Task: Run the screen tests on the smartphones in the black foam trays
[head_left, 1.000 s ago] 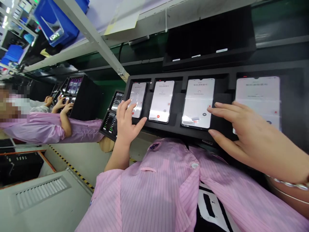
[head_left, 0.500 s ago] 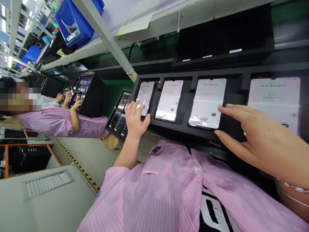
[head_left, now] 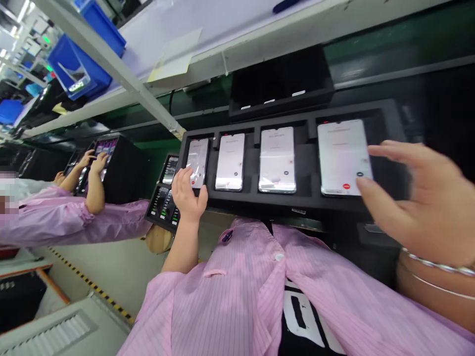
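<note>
Right hand [head_left: 419,202], fingers [head_left: 393,151] spread, motion-blurred, over the smooth glass of the rightmost smartphone [head_left: 343,153], contact unclear, left hand [head_left: 187,195], fingers [head_left: 181,180] loosely parted, tips at the left edge of the leftmost smartphone [head_left: 198,155], two further smartphones [head_left: 230,160] between, all in rectangular recesses of a black foam tray [head_left: 237,200].

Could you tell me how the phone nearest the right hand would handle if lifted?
The phone looks stiff and flat, unlikely to flop. Its glossy face may feel slippery. Seated in the black tray's recess, it probably won't slide, but its thin edges may be awkward to grip.
</note>
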{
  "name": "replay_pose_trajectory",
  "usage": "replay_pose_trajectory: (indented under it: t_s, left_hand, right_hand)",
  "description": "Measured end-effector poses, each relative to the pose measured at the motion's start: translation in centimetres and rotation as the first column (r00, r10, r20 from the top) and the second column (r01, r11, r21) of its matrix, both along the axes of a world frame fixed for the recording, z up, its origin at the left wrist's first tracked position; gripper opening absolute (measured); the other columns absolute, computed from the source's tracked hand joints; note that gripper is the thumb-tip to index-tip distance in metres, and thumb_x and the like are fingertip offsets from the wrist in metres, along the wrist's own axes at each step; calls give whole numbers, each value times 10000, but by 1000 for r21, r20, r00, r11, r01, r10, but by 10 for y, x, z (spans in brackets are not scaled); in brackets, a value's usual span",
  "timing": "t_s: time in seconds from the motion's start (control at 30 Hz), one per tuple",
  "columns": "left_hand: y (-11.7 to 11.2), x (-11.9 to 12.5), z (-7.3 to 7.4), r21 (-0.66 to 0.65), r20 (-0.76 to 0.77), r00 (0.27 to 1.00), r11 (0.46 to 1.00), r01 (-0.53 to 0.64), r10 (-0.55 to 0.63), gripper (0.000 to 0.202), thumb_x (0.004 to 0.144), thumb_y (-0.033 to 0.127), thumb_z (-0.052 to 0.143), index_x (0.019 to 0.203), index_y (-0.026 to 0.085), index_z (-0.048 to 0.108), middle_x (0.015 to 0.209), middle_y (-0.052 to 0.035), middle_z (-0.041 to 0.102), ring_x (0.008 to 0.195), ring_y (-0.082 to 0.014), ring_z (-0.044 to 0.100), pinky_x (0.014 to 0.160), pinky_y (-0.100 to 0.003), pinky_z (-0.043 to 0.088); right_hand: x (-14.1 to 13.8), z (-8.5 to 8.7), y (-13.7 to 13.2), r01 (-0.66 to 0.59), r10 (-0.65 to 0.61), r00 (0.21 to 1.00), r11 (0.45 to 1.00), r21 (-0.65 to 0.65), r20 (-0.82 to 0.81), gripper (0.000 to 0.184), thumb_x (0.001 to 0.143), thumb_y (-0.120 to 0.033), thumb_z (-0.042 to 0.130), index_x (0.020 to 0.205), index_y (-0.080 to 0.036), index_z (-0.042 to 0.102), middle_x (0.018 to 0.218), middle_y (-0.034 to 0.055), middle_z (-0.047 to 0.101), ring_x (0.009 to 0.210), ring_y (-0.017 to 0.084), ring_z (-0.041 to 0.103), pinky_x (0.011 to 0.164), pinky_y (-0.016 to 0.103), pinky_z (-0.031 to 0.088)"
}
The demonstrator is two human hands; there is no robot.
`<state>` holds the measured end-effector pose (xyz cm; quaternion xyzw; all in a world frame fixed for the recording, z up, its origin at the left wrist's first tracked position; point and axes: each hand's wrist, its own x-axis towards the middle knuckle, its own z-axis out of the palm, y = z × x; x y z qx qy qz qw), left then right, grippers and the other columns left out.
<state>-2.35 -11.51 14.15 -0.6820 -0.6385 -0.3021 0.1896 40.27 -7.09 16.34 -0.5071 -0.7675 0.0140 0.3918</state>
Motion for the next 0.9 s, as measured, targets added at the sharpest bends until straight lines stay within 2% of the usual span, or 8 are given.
replay_pose_trajectory:
  t_s: [0.1,0.17,0.27,0.37,0.5,0.73,0.9]
  left_hand:
    - [5,-4,-4,59,-9,1000,998,21,-21,482,971,407,491,1357,136,589,1352,-203,682,1372,-321,585,1182,-498,433]
    - [7,-7,-6,114,-19,998,992,55,-53,453,956,363,507,1331,132,611,1322,-204,697,1350,-327,597,1161,-504,448]
    - [10,-12,-6,193,-52,995,977,89,-81,408,942,317,522,1284,136,650,1258,-196,726,1295,-336,631,1115,-507,480]
    - [12,-19,-7,243,-89,992,964,105,-85,395,931,290,550,1280,147,667,1204,-186,747,1223,-341,674,1068,-505,508]
    - [15,-27,-9,288,-110,988,947,140,-112,410,916,251,595,1309,152,656,1179,-187,752,1160,-339,702,1036,-502,526]
    - [14,-23,-4,271,-83,994,958,93,-73,373,925,248,622,1287,165,657,1198,-180,742,1167,-333,698,1050,-515,520]
    - [17,-22,0,291,-126,991,953,86,-51,368,924,245,609,1274,145,664,1183,-190,752,1154,-339,712,1033,-520,547]
  right_hand:
    - [-9,-3,8,-75,82,995,991,110,-59,290,985,-310,663,1243,-179,634,1166,186,724,1179,323,697,1015,494,581]
    - [-14,-4,11,-69,85,991,985,160,-99,143,953,-205,672,1083,-211,611,1065,148,708,1088,305,693,955,487,578]
    - [-18,-2,13,-63,87,988,981,182,-127,144,938,-141,646,935,-234,536,975,95,647,978,271,642,862,460,560]
    - [-23,0,13,-97,113,987,985,139,-115,174,948,-105,614,914,-233,502,999,81,606,982,252,609,860,443,546]
    - [-28,2,15,-122,139,985,980,159,-103,200,952,-65,591,928,-230,479,1008,68,592,985,231,603,856,408,540]
    - [-31,5,15,-154,171,978,977,145,-117,203,965,-55,565,960,-230,461,999,66,600,962,229,590,854,412,530]
    - [-30,6,17,-176,193,972,977,125,-138,183,983,-75,545,964,-229,450,1050,87,621,1024,242,611,885,439,543]
